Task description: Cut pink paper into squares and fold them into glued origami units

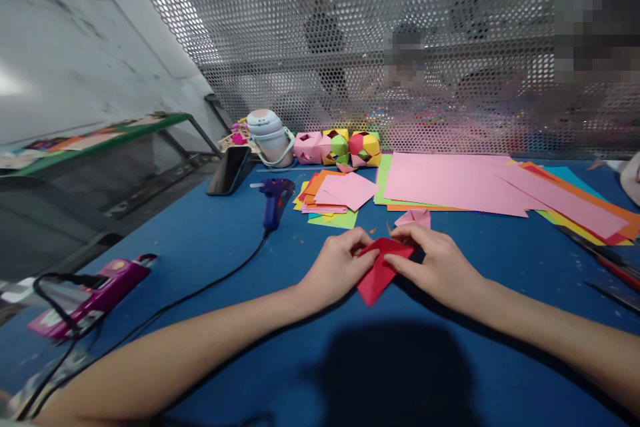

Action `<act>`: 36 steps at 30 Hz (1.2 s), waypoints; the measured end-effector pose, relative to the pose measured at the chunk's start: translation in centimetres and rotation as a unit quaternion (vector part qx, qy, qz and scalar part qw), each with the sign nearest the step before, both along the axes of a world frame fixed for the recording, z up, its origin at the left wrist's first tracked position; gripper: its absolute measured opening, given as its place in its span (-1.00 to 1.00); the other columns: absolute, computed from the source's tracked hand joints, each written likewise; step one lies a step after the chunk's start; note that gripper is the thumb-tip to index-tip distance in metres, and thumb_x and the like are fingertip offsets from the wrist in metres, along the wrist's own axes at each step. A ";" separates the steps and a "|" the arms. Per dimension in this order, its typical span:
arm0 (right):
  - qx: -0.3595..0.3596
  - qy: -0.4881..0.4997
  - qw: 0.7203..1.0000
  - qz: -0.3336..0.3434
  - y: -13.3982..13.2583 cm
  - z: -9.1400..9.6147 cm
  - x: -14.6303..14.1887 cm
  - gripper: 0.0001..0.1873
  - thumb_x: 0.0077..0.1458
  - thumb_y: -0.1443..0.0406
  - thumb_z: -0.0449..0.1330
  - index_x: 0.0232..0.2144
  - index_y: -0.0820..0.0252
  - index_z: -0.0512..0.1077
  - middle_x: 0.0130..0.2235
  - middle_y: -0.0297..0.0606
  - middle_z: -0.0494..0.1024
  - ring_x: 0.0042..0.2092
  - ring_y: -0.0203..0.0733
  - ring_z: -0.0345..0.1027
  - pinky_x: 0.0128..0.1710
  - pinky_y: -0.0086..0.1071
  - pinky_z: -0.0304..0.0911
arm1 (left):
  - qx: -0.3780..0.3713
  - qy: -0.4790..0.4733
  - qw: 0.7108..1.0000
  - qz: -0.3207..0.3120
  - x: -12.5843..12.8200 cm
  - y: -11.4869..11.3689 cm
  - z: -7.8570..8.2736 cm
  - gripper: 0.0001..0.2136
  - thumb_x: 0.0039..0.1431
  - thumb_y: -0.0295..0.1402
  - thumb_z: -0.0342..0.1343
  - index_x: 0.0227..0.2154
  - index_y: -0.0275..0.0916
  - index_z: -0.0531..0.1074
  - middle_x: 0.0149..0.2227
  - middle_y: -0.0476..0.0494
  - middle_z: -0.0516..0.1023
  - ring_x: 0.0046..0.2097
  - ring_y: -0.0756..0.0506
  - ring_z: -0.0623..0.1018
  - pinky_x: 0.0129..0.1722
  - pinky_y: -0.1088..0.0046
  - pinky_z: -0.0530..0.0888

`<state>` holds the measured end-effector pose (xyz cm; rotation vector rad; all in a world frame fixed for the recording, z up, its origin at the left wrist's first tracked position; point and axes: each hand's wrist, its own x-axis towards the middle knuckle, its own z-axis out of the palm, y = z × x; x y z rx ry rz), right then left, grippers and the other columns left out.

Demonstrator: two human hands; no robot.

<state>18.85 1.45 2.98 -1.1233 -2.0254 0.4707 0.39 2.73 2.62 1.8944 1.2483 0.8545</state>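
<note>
A red folded sheet of paper (376, 278) is held just above the blue table between both hands, one corner pointing toward me. My left hand (339, 260) pinches its left edge between thumb and fingers. On the opposite side my right hand (439, 263) grips the paper the same way, thumb on top. Just beyond the right fingers lies a small pink folded paper piece (419, 217). A pile of cut paper squares (345, 192), pink on top with orange and yellow below, sits farther back.
A blue glue gun (273, 203) with a black cord lies left of the squares. Behind stand a bottle (273, 137) and paper cubes (337, 147). Large pink sheets (450, 180) lie at the back right, scissors (600, 253) near the right edge. A purple power strip (95, 297) is left.
</note>
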 end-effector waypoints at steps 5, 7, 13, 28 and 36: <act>-0.052 0.053 0.997 -0.036 0.2 -0.4 -0.3 -0.91 0.06 0.36 0.12 -0.48 0.16 0.29 -0.49 -0.35 0.44 -0.46 -0.29 0.30 -0.44 -0.41 0.23 | -0.102 -0.115 0.987 0.043 0.8 -0.3 -0.4 -0.88 -0.01 -0.38 0.07 -0.52 -0.24 0.23 -0.57 0.11 0.33 -0.51 0.06 0.35 -0.53 0.58 0.29; -0.055 0.079 0.995 -0.035 0.1 -0.6 -0.6 -0.95 0.04 0.36 0.12 -0.44 0.15 0.29 -0.45 -0.34 0.45 -0.43 -0.29 0.31 -0.41 -0.41 0.24 | -0.128 -0.147 0.980 0.045 1.1 -0.6 -0.4 -0.88 -0.03 -0.40 0.08 -0.51 -0.24 0.21 -0.56 0.11 0.33 -0.50 0.06 0.38 -0.52 0.58 0.32; -0.038 0.078 0.996 0.001 -0.2 -1.4 -0.8 -0.90 0.04 0.42 0.09 -0.46 0.15 0.26 -0.47 -0.37 0.36 -0.43 -0.30 0.25 -0.42 -0.41 0.20 | -0.156 -0.179 0.970 0.045 1.4 -1.3 -0.6 -0.87 -0.05 -0.42 0.09 -0.51 -0.24 0.21 -0.55 0.12 0.30 -0.48 0.07 0.38 -0.49 0.59 0.34; 0.004 0.114 0.993 0.006 -0.4 -1.5 -0.5 -0.91 0.11 0.34 0.13 -0.45 0.14 0.33 -0.42 -0.32 0.40 -0.36 -0.25 0.29 -0.34 -0.35 0.25 | -0.174 -0.144 0.974 -0.006 1.2 -1.6 -0.6 -0.87 0.03 -0.34 0.09 -0.50 -0.32 0.40 -0.51 0.03 0.43 -0.43 0.02 0.40 -0.41 0.54 0.35; -0.056 0.116 0.991 -0.027 -0.8 -1.5 -0.8 -0.94 0.04 0.36 0.15 -0.41 0.14 0.30 -0.45 -0.37 0.38 -0.42 -0.29 0.26 -0.42 -0.42 0.23 | -0.172 -0.163 0.971 0.005 1.3 -1.7 -0.9 -0.85 0.03 -0.30 0.10 -0.48 -0.31 0.41 -0.49 0.02 0.44 -0.41 0.01 0.41 -0.40 0.55 0.36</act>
